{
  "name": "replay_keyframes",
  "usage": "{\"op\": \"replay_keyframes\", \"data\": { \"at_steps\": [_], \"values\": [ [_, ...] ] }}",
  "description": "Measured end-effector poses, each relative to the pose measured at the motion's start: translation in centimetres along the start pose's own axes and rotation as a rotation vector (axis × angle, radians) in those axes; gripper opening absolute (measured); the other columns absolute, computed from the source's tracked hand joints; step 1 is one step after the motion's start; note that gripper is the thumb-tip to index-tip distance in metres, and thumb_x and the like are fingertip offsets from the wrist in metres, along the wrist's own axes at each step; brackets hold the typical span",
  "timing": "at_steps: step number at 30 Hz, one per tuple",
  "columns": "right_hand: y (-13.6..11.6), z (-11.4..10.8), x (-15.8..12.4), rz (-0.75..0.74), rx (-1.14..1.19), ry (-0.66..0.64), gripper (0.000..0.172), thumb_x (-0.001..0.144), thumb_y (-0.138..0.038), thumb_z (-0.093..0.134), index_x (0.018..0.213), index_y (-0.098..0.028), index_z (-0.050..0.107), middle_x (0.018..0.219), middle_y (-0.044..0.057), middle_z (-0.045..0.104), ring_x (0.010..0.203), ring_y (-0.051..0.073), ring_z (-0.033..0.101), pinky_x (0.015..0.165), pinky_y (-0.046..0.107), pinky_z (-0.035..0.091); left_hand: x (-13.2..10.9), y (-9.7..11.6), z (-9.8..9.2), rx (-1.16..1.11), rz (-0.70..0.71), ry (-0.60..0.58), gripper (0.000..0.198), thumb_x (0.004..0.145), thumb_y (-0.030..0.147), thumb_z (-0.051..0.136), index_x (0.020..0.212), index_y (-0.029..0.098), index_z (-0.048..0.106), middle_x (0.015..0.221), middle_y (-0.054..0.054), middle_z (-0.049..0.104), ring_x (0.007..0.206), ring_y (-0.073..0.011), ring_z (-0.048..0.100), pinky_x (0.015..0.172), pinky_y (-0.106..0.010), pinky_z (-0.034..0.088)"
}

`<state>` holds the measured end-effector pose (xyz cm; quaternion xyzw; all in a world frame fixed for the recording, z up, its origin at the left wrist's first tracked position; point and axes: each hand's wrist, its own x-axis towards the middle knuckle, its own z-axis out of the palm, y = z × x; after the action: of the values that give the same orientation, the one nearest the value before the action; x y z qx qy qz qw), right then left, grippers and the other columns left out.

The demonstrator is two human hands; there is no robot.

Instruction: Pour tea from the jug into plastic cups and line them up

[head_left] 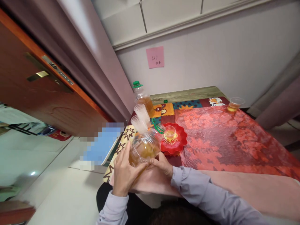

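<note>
Both my hands are wrapped round a large clear plastic bottle part full of yellowish liquid. My left hand grips its left side near the base, and my right hand closes on the lower right. The bottle is tilted, its neck with a green ring handle leaning right, at a clear plastic cup. That cup stands on a red scalloped plate. Whether liquid is flowing, I cannot make out. Just behind the bottle are two stacks of clear cups, one nearer and one farther.
A second bottle with amber liquid and a green cap stands at the back left. A loose green cap lies near the wall. Another cup with liquid sits at the far right of the red-covered table. A wooden door is at left.
</note>
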<state>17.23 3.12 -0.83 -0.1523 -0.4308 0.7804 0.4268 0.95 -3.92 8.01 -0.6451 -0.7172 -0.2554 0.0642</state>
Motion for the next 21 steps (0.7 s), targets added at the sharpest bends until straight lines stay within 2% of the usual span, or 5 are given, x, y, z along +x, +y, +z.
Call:
{"op": "replay_keyframes", "data": {
  "at_steps": [6, 10, 14, 17, 21],
  "values": [
    [1.4, 0.2, -0.3, 0.008, -0.035, -0.101, 0.091, 0.07, -0.064, 0.095, 0.142, -0.025, 0.055, 0.133, 0.012, 0.072, 0.122, 0.032, 0.071, 0.108, 0.053, 0.056, -1.7, -1.6, -0.7, -0.08, -0.081, 0.084, 0.112, 0.078, 0.083, 0.071, 0.165, 0.02, 0.038, 0.157, -0.02, 0.059, 0.141, -0.0359, 0.061, 0.121, -0.052, 0.047],
    [0.8, 1.2, -1.7, -0.026, -0.191, -0.131, 0.071, 0.084, -0.056, 0.086, 0.141, -0.026, 0.057, 0.13, 0.011, 0.073, 0.114, 0.03, 0.075, 0.1, 0.051, 0.061, -2.4, -2.5, -0.9, -0.13, -0.094, 0.118, 0.109, 0.079, 0.081, 0.07, 0.165, 0.022, 0.038, 0.16, -0.018, 0.057, 0.144, -0.0357, 0.059, 0.122, -0.051, 0.047],
    [-1.5, 1.4, -4.7, -0.081, -0.633, -0.045, 0.06, 0.092, -0.05, 0.08, 0.144, -0.025, 0.064, 0.127, 0.015, 0.074, 0.106, 0.032, 0.075, 0.085, 0.049, 0.066, -2.9, -3.0, -1.1, -0.157, -0.135, 0.126, 0.108, 0.081, 0.08, 0.07, 0.167, 0.025, 0.035, 0.164, -0.016, 0.053, 0.148, -0.0352, 0.055, 0.125, -0.051, 0.045],
    [-4.3, 0.3, -5.9, -0.206, -0.914, -0.034, 0.036, 0.097, -0.045, 0.074, 0.13, -0.029, 0.077, 0.118, 0.013, 0.079, 0.103, 0.033, 0.076, 0.09, 0.054, 0.064, -3.1, -3.2, -1.1, -0.164, -0.155, 0.128, 0.107, 0.082, 0.079, 0.069, 0.168, 0.026, 0.033, 0.165, -0.016, 0.051, 0.149, -0.0351, 0.054, 0.126, -0.052, 0.044],
    [-8.9, -3.5, -4.1, -0.33, -1.153, 0.225, 0.029, 0.097, -0.052, 0.072, 0.117, -0.032, 0.081, 0.117, 0.011, 0.08, 0.11, 0.034, 0.075, 0.1, 0.058, 0.061, -3.1, -3.3, -1.1, -0.153, -0.156, 0.132, 0.107, 0.082, 0.083, 0.065, 0.168, 0.026, 0.033, 0.161, -0.016, 0.055, 0.145, -0.0358, 0.058, 0.124, -0.054, 0.046]
  ]
}}
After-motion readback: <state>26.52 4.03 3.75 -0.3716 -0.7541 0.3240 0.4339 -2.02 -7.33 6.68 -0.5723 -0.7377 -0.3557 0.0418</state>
